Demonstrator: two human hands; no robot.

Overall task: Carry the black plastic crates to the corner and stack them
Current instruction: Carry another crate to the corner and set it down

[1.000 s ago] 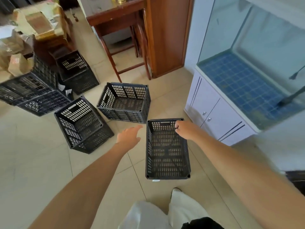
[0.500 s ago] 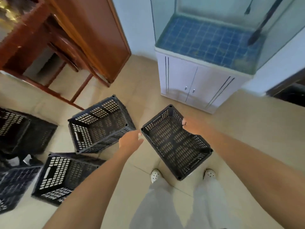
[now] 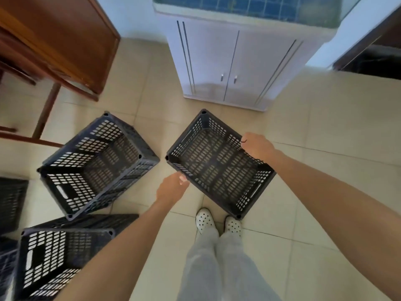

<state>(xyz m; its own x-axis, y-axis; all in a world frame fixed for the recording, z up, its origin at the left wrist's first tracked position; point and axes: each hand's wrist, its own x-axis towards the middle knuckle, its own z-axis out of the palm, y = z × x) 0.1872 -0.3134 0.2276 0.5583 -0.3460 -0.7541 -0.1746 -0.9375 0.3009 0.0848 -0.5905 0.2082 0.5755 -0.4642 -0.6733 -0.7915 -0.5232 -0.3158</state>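
Observation:
I hold a black plastic crate with slotted walls, lifted off the floor and turned diagonally above my feet. My right hand grips its right rim. My left hand touches the crate's left rim, fingers curled at its edge. A second black crate sits on the tiles to the left. A third one stands at the lower left, partly behind my left forearm. The edge of another crate shows at the far left.
A white two-door cabinet carrying a glass tank with a blue tiled bottom stands straight ahead. Wooden furniture with thin legs fills the upper left. A dark opening lies at the upper right. Beige floor tiles stretch to the right.
The view has swung right and down toward the white cabinet. The held crate has risen and come closer, and my left hand has reached its rim.

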